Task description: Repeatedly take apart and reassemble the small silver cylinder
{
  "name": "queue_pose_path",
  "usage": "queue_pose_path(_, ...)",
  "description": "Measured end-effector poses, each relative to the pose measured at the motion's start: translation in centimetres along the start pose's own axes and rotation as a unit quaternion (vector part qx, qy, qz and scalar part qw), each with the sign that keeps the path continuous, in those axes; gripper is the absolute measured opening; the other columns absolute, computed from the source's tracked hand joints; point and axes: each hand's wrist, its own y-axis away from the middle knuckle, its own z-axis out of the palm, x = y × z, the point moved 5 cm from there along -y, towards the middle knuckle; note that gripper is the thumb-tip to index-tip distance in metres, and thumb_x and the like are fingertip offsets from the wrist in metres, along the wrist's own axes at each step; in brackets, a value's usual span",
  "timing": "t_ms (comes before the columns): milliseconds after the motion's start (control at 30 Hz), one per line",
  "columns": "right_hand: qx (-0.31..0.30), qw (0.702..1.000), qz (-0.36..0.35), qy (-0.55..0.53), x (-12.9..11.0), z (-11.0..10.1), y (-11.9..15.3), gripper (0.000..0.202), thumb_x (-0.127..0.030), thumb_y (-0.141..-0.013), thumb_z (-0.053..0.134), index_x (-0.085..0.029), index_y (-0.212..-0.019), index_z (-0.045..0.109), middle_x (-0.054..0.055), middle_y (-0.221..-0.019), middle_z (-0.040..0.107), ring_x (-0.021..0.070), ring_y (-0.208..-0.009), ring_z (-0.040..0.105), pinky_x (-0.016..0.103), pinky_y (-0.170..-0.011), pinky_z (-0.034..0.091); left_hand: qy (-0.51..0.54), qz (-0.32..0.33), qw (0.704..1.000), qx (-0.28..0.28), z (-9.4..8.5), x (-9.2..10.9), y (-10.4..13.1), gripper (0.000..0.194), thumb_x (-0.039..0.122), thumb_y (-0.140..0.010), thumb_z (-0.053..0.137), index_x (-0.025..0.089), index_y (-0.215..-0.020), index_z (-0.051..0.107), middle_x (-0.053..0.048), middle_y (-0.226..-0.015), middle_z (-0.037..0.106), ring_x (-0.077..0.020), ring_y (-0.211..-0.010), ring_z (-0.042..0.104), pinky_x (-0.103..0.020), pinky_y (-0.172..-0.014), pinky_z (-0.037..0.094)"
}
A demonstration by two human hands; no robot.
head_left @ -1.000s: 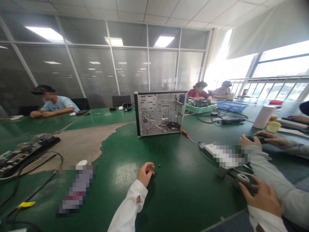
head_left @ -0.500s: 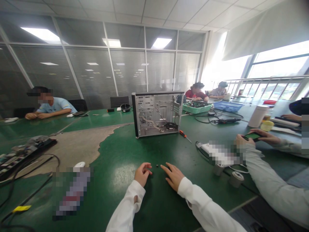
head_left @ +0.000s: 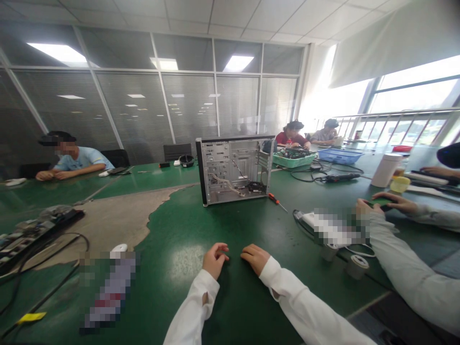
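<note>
My left hand (head_left: 215, 260) rests low over the green table (head_left: 172, 292), its fingers loosely curled with a gap to the thumb, and nothing shows in it. Across a short gap, my right hand (head_left: 256, 259) has its fingers drawn together and bent down at the tabletop. Whatever its fingertips hold, if anything, is hidden. Beyond both hands stands an open computer case (head_left: 235, 170), upright, with cables and a fan inside. A screwdriver (head_left: 278, 202) with an orange-red handle lies beside the case's right corner.
Circuit boards (head_left: 39, 230) and black cables lie at left. A white power strip (head_left: 328, 227) is at right, near a co-worker's sleeves (head_left: 398, 261). Green (head_left: 293, 160) and blue (head_left: 339, 155) baskets stand behind, with a white bottle (head_left: 384, 171) farther right. Other people sit around.
My right hand has moved slightly left and its spread fingers have closed together. The tiny dark piece that lay between my hands is out of sight. My left hand has barely moved.
</note>
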Motion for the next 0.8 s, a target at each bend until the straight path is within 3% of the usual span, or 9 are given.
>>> queue_pose_path(167, 0.017, 0.999, 0.041, 0.015, 1.7, -2.7, 4.0, 0.035, -0.011, -0.080, 0.026, -0.020, -0.080, 0.059, 0.006, -0.081, 0.058, 0.0142, -0.075, 0.050, 0.026, -0.067, 0.043, 0.000, 0.001, 1.000, -0.003, 0.0, 0.0, 0.0, 0.029, 0.005, -0.058, 0.043, 0.013, -0.084, 0.053, -0.004, -0.077, 0.061, -0.0103, -0.056, 0.057, -0.025, -0.060, 0.046)
queue_pose_path(300, 0.076, 0.986, 0.132, 0.074, 5.4, -6.0, 8.8, 0.030, -0.019, -0.081, 0.028, -0.018, -0.085, 0.057, 0.007, -0.084, 0.059, 0.0160, -0.079, 0.052, 0.029, -0.071, 0.041, -0.009, -0.003, 1.000, -0.002, 0.0, 0.1, 0.1, 0.027, 0.006, -0.059, 0.044, 0.014, -0.083, 0.054, -0.003, -0.077, 0.061, -0.0099, -0.056, 0.057, -0.024, -0.060, 0.046)
queue_pose_path(433, 0.150, 0.927, 0.298, 0.173, 10.5, -11.0, 14.8, 0.028, -0.031, -0.079, 0.033, -0.018, -0.089, 0.055, 0.007, -0.089, 0.060, 0.0168, -0.075, 0.056, 0.027, -0.066, 0.041, -0.016, -0.003, 1.000, -0.004, 0.1, 0.3, 0.2, 0.027, 0.006, -0.060, 0.043, 0.014, -0.083, 0.054, -0.003, -0.077, 0.061, -0.0099, -0.057, 0.057, -0.024, -0.061, 0.046)
queue_pose_path(533, 0.153, 0.892, 0.365, 0.218, 14.1, -13.6, 18.8, 0.033, -0.036, -0.077, 0.032, -0.016, -0.092, 0.053, 0.010, -0.093, 0.059, 0.0187, -0.071, 0.057, 0.027, -0.062, 0.040, -0.013, -0.007, 1.000, -0.005, 0.1, 0.2, 0.1, 0.027, 0.005, -0.059, 0.044, 0.015, -0.082, 0.055, -0.002, -0.076, 0.061, -0.0099, -0.057, 0.057, -0.024, -0.060, 0.046)
queue_pose_path(667, 0.107, 0.902, 0.366, 0.201, 18.4, -13.8, 22.1, 0.033, -0.035, -0.071, 0.034, -0.016, -0.092, 0.048, 0.012, -0.090, 0.059, 0.0205, -0.077, 0.057, 0.029, -0.067, 0.041, -0.012, -0.009, 1.000, -0.004, 0.2, 0.1, 0.1, 0.027, 0.005, -0.059, 0.044, 0.015, -0.082, 0.055, -0.002, -0.076, 0.061, -0.0098, -0.057, 0.057, -0.023, -0.060, 0.046)
queue_pose_path(800, 0.061, 0.908, 0.378, 0.171, 20.6, -12.9, 23.2, 0.031, -0.036, -0.068, 0.037, -0.018, -0.090, 0.047, 0.012, -0.091, 0.059, 0.0220, -0.080, 0.057, 0.031, -0.070, 0.041, -0.018, -0.005, 1.000, -0.003, 0.1, 0.1, 0.1, 0.027, 0.005, -0.059, 0.044, 0.014, -0.082, 0.055, -0.003, -0.076, 0.061, -0.0098, -0.056, 0.057, -0.024, -0.060, 0.046)
